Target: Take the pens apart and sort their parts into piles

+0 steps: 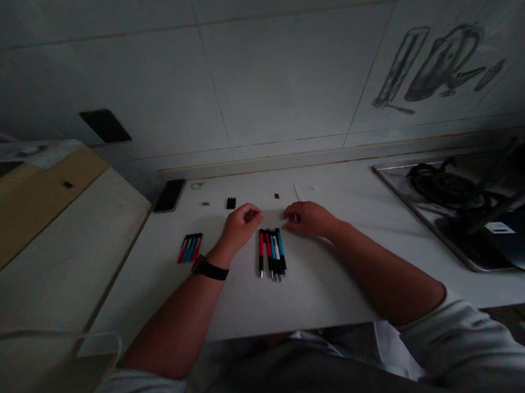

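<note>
My left hand (243, 225) is closed in a pinch above the counter; what its fingertips hold, if anything, is too small to make out. Facing it, my right hand (312, 218) is loosely curled, with a gap between thumb and fingers and nothing visible in it. Just below and between both hands lies a row of several assembled pens (272, 255) in red, blue and white with black grips. Left of my left hand rest several coloured pen barrels (190, 247). Behind the hands are black rubber grips (231, 203), small black pieces (277, 196) and thin white refills (297, 192).
Tiny metal parts (205, 203) and a ring-like item (197, 185) lie near a dark phone (169, 195) at the back left. On the right a gas stove (447, 230) is set into the white counter (253, 312). A pale cabinet panel (67, 254) borders the left.
</note>
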A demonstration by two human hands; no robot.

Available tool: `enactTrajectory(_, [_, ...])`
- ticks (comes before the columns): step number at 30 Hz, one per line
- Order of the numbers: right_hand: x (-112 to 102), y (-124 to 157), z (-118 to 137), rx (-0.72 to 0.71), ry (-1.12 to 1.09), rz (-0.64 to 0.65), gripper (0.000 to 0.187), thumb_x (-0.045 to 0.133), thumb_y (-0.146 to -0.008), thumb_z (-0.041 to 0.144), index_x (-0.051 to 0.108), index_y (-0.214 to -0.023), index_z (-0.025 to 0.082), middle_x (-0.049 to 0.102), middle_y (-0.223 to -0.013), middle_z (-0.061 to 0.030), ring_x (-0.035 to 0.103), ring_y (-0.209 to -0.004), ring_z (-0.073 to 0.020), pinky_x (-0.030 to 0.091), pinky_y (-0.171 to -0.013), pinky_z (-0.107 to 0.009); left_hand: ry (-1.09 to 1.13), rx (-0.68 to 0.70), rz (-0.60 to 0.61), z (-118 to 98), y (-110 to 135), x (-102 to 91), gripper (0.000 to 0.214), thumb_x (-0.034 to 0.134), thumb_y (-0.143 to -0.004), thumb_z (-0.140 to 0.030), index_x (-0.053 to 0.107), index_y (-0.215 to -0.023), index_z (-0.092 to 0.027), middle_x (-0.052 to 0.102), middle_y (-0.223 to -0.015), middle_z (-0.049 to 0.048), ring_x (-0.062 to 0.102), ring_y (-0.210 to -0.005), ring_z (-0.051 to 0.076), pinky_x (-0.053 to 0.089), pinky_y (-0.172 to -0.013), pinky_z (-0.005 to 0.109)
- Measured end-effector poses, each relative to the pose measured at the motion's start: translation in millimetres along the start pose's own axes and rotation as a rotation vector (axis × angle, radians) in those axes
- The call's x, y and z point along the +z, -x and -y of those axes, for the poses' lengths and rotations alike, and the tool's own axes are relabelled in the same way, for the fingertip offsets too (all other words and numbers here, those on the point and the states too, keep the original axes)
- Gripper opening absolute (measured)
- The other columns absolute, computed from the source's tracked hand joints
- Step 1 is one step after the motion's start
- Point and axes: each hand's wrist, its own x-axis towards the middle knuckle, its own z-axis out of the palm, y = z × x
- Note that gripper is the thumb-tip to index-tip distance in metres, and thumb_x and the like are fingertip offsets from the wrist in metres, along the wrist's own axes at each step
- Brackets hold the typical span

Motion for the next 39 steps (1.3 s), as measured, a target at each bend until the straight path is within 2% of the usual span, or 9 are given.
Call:
enactTrajectory(3, [5,-2,1,-0.002,-0.003,0.019,0.013,0.069,-0.088,0.026,0.076,-0.099,0.021,0.072,-0.090,-0.0049,0.061,-0.076,-0.0162,0.042,-0.070,-0.027,0.002,0.003,0.006,1,0,-0.5,0.018,0.068,-0.087,-0.038,0.067,-0.090,-0.019,0.070,-0.086,0.0017,0.065,-0.081,0.017,0.051,-0.077,0.030])
enactTrajectory(5, [4,-4,-6,-0.012,-0.053,-0.047,0.011,0.066,-0.088,0.021,0.075,-0.096,0.021,0.072,-0.090,-0.0046,0.061,-0.075,-0.0157,0.043,-0.071,-0.027,0.000,0.000,0.002,1,0,-1.0,0.018,0.069,-0.087,-0.038,0.067,-0.090,-0.020,0.070,-0.086,0.0017,0.065,-0.080,0.017,0.051,-0.077,0.030])
enactTrajectory(8, [-9,-7,-28,0.033,-0.119,-0.272,0.011,0.064,-0.089,0.023,0.073,-0.094,0.021,0.073,-0.092,-0.0050,0.062,-0.075,-0.0162,0.046,-0.073,-0.028,0.007,-0.001,-0.006,1,0,-1.5,0.019,0.069,-0.087,-0.037,0.067,-0.090,-0.019,0.069,-0.085,0.0019,0.064,-0.080,0.017,0.051,-0.077,0.030])
enactTrajectory(12, [-40,-5,-78,0.265,-0.086,-0.656,0.016,0.063,-0.089,0.031,0.073,-0.094,0.021,0.074,-0.091,-0.0064,0.064,-0.076,-0.0190,0.048,-0.075,-0.032,0.014,0.010,0.009,2,0,-1.0,0.020,0.069,-0.087,-0.038,0.067,-0.090,-0.019,0.069,-0.085,0.0020,0.064,-0.080,0.017,0.051,-0.077,0.030])
enactTrajectory(15, [-53,0,-113,0.410,-0.040,-0.743,0.018,0.063,-0.087,0.031,0.074,-0.095,0.020,0.075,-0.090,-0.0074,0.064,-0.075,-0.0201,0.049,-0.075,-0.034,0.013,0.007,0.017,2,0,0.2,0.020,0.069,-0.087,-0.038,0.067,-0.090,-0.019,0.069,-0.085,0.0021,0.063,-0.079,0.017,0.051,-0.077,0.030])
enactTrajectory(19, [-43,0,-135,0.490,0.035,-0.630,0.020,0.062,-0.087,0.027,0.076,-0.097,0.019,0.076,-0.097,-0.0097,0.066,-0.081,-0.0217,0.050,-0.081,-0.035,0.011,0.003,0.033,2,1,0.8,0.019,0.069,-0.088,-0.038,0.067,-0.089,-0.019,0.068,-0.082,0.0015,0.063,-0.077,0.016,0.050,-0.075,0.030])
enactTrajectory(22, [-28,-4,-138,0.535,0.095,-0.511,0.020,0.062,-0.087,0.023,0.078,-0.099,0.019,0.075,-0.103,-0.0109,0.066,-0.086,-0.0225,0.050,-0.083,-0.035,0.010,0.011,0.036,2,1,0.5,0.019,0.068,-0.088,-0.037,0.067,-0.089,-0.019,0.068,-0.083,0.0014,0.063,-0.077,0.016,0.050,-0.074,0.029])
enactTrajectory(26, [-18,-8,-139,0.573,0.154,-0.422,0.022,0.064,-0.089,0.024,0.079,-0.103,0.020,0.074,-0.107,-0.0121,0.066,-0.095,-0.0247,0.050,-0.084,-0.035,0.011,0.021,0.041,2,1,0.5,0.017,0.069,-0.088,-0.036,0.067,-0.090,-0.019,0.068,-0.084,0.0012,0.063,-0.078,0.015,0.050,-0.076,0.030])
enactTrajectory(39, [-15,-10,-143,0.556,0.175,-0.384,0.024,0.065,-0.092,0.032,0.081,-0.107,0.022,0.074,-0.109,-0.0112,0.067,-0.095,-0.0235,0.050,-0.086,-0.034,0.011,0.009,0.059,0,1,1.5,0.017,0.068,-0.088,-0.036,0.067,-0.090,-0.019,0.068,-0.083,0.0011,0.063,-0.077,0.016,0.050,-0.075,0.030])
